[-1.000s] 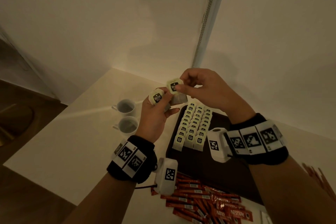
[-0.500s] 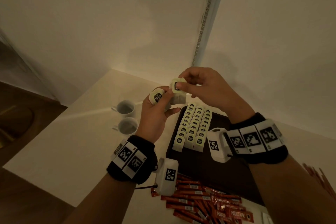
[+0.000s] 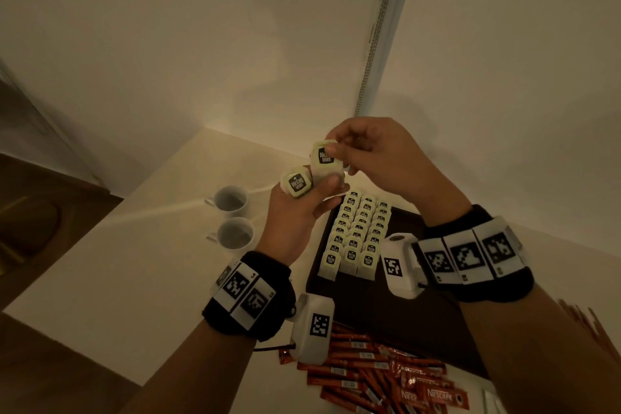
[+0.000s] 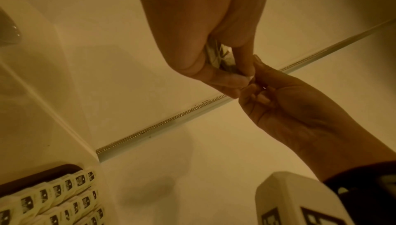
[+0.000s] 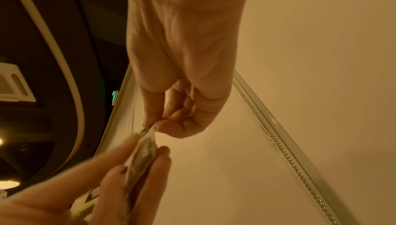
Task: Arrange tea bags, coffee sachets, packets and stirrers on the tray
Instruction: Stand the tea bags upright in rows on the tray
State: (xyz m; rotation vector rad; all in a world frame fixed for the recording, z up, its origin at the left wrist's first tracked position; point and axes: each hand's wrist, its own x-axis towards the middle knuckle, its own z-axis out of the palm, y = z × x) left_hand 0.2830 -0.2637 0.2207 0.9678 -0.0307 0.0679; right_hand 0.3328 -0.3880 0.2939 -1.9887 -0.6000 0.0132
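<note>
My left hand [image 3: 302,208] is raised above the tray's far left corner and holds a small bunch of tea bags [image 3: 297,183] with pale green tags. My right hand [image 3: 339,153] pinches the top edge of the upper tea bag [image 3: 325,158] in that bunch between thumb and forefinger. The right wrist view shows this pinch [image 5: 150,128] on the bag's tag, with the left fingers [image 5: 120,161] clamping the bags below. Three neat rows of tea bags [image 3: 358,233] lie on the dark tray [image 3: 379,306]. Red coffee sachets [image 3: 379,376] lie heaped on the table in front of the tray.
Two white cups [image 3: 232,200] [image 3: 235,233] stand on the table left of the tray. Thin reddish stirrers [image 3: 584,323] lie at the right edge. A wall corner with a metal strip [image 3: 376,37] rises behind the table. The table's left edge [image 3: 67,262] drops to a dark floor.
My right hand has lifted the pinched tea bag slightly up and away from the bunch in my left hand. The left hand stays almost where it was.
</note>
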